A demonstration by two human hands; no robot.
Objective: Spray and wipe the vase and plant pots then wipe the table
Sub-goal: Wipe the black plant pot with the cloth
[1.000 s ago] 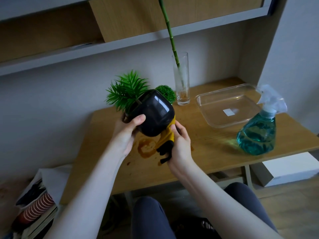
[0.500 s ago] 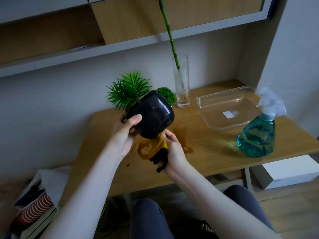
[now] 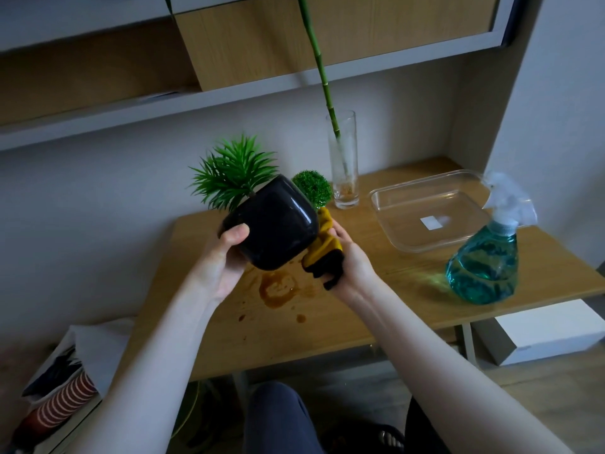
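At about nine o'clock of the scene's middle, your left hand (image 3: 226, 257) grips the black plant pot (image 3: 273, 229), thumb curled over its near face and the other fingers hidden behind it. The pot is lifted clear of the wooden table (image 3: 370, 296) and tipped so its spiky green plant (image 3: 234, 173) points toward ten o'clock. To wipe it well, keep that grip firm and turn the pot a little at a time, so each glossy face comes round to the cloth.

Directly below the pot, toward six o'clock, a brown spill (image 3: 276, 288) with scattered drops lies on the tabletop; it probably belongs to the final table wipe, so hold the pot's base away from it.

At the pot's three o'clock, your right hand (image 3: 352, 262) pinches a bunched yellow and black cloth (image 3: 324, 249) against the pot's right side. Press with the flat of the cloth and cover the underside and lower edge too, since smears show readily on a shiny black surface.

Behind, toward one o'clock, a small round green plant (image 3: 312, 188) stands on the table, its pot hidden. Beside it, the clear glass vase (image 3: 342, 165) holds a bamboo stem (image 3: 322, 73). Further right lie a clear tray (image 3: 429, 213) and, at three o'clock, the blue spray bottle (image 3: 487, 257), within reach if the pot needs more spray.
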